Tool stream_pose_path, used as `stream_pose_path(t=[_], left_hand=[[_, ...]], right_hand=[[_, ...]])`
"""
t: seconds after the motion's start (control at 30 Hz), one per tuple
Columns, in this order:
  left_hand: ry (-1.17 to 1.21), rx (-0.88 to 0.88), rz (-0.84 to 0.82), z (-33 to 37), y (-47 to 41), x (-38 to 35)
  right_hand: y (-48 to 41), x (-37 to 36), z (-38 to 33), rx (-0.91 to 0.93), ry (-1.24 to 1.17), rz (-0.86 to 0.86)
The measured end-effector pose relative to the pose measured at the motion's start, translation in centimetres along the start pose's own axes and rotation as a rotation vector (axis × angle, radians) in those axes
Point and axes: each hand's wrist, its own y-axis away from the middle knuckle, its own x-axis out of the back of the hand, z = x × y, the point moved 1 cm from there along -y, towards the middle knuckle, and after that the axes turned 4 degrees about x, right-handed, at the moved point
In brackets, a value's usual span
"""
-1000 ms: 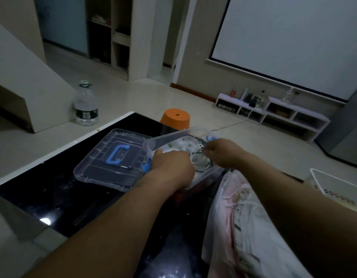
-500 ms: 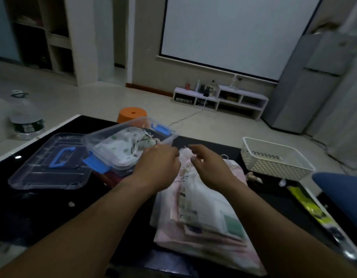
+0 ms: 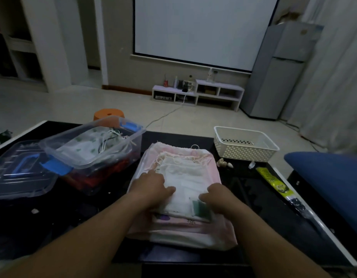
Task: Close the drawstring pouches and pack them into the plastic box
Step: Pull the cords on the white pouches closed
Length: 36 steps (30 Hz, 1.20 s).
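Cloth, limp and light: the top pouch lies on a stack of pouches on the table, just beside the plastic box. My left grip rests spread on it; whether my right grip pinches it I cannot tell. I'd lift it by the drawstrings

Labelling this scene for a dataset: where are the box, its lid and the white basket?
Box [image 3: 105, 155], head view, on its near rim.
Lid [image 3: 23, 184], head view, on the clear panel below its blue handle.
Basket [image 3: 245, 153], head view, on its perforated front wall.
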Motion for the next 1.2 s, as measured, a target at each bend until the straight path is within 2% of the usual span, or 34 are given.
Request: stream_pose_path(t=[0.1,0.33,0.43,0.57,0.77,0.87,1.0,1.07,1.13,1.2], left_hand=[[0.035,0.013,-0.018,1.0,-0.1,-1.0],[0.214,0.094,0.055,1.9,-0.6,-1.8],[0.271,0.133,0.047,1.9,-0.7,-1.7],[0.32,0.124,0.08,2.0,0.0,-1.1],[0.458,0.182,0.032,2.2,0.2,-1.1],[0.62,0.219,-0.004,1.9,0.1,-1.1],[0.715,0.194,-0.024,1.4,0.1,-0.7],[0.722,0.144,0.016,1.4,0.8,0.0],[0.757,0.114,0.039,1.1,1.7,0.6],[0.849,0.137,-0.029,0.5,2.3,0.8]], right_hand=[[-0.5,0.0,0.5,-0.026,-0.108,0.064],[0.3,0.7,0.9,0.081,-0.069,0.267],[0.2,0.5,0.6,0.047,-0.168,0.255],[0.0,-0.1,0.2,0.04,-0.089,0.176],[0.2,-0.5,0.4,-0.005,-0.108,0.177],[0.1,-0.6,0.9,-0.009,-0.116,0.154],[0.5,0.0,1.2,0.038,-0.133,0.249],[1.2,0.3,0.7,0.09,-0.186,0.24],[1.5,0.6,0.1,0.093,-0.335,0.167],[1.7,0.9,0.0,0.047,-0.449,0.053]])
